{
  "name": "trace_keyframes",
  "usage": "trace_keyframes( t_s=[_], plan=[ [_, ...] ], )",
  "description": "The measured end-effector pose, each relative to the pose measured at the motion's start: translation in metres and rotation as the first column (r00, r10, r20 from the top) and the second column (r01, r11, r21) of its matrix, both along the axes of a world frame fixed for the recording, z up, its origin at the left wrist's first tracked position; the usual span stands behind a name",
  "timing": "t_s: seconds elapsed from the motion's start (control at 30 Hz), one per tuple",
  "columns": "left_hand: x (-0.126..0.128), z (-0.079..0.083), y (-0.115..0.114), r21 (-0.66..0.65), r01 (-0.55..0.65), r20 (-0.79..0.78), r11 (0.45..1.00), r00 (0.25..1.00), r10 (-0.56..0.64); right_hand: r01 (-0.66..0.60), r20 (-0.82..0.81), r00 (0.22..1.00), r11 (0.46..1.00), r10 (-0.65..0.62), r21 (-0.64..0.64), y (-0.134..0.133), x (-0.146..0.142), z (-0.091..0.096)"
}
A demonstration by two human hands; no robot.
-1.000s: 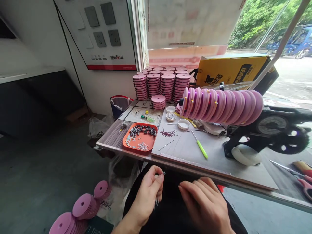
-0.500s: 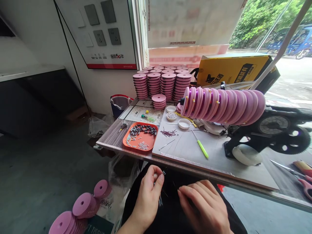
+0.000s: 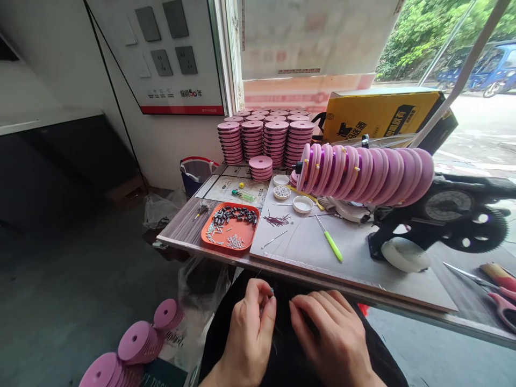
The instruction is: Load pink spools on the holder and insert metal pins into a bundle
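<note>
Above my dark-clothed lap, my left hand (image 3: 252, 330) pinches a small shiny piece (image 3: 272, 292) between thumb and index finger. The piece is too small to name exactly. Thin strands show faintly below that hand. A short gap to the right, my right hand (image 3: 332, 328) has its thumb and index finger pressed together and the other fingers curled. Whatever sits in that pinch is hidden or too fine to see. The orange tray (image 3: 248, 230), just beyond the table edge, holds dark pieces, small tubes and silvery bits.
A green-handled hook tool (image 3: 332, 246) and white dishes (image 3: 302, 204) lie on the board. Pink spools (image 3: 366, 174) fill a black winding machine (image 3: 443, 215) at right. More pink spools (image 3: 252, 142) stand stacked behind. Scissors (image 3: 503, 309) lie far right; spool rows (image 3: 135, 341) sit lower left.
My left hand has turned more upright and shifted slightly right. My right hand has come a little closer to it. The strands hanging below my left hand show less now.
</note>
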State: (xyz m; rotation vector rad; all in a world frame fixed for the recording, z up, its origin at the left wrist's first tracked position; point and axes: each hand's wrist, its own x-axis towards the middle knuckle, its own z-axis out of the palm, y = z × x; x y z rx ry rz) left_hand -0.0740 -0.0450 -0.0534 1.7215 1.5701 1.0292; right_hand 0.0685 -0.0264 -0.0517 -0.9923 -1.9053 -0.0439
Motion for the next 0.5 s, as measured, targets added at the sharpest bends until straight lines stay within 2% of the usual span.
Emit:
trace_keyframes(
  t_s=[0.1, 0.27, 0.5],
  plan=[
    [-0.0003, 0.0001, -0.0001, 0.009, -0.017, -0.013, 1.0, 1.0, 0.017, -0.029, -0.022, 0.999, 1.0, 0.029, 0.012, -0.0014, -0.0006, 0.0011],
    [-0.0014, -0.0006, 0.0007, -0.046, -0.038, -0.01, 0.998, 0.999, 0.038, -0.087, -0.079, 0.992, 0.991, 0.095, 0.104, -0.0061, 0.0012, 0.0023],
    [-0.0017, -0.0029, 0.0038, -0.137, -0.054, 0.11, 0.989, 0.992, 0.069, -0.102, -0.047, 0.993, 0.989, 0.107, 0.109, -0.0056, -0.0007, 0.0035]
  ],
)
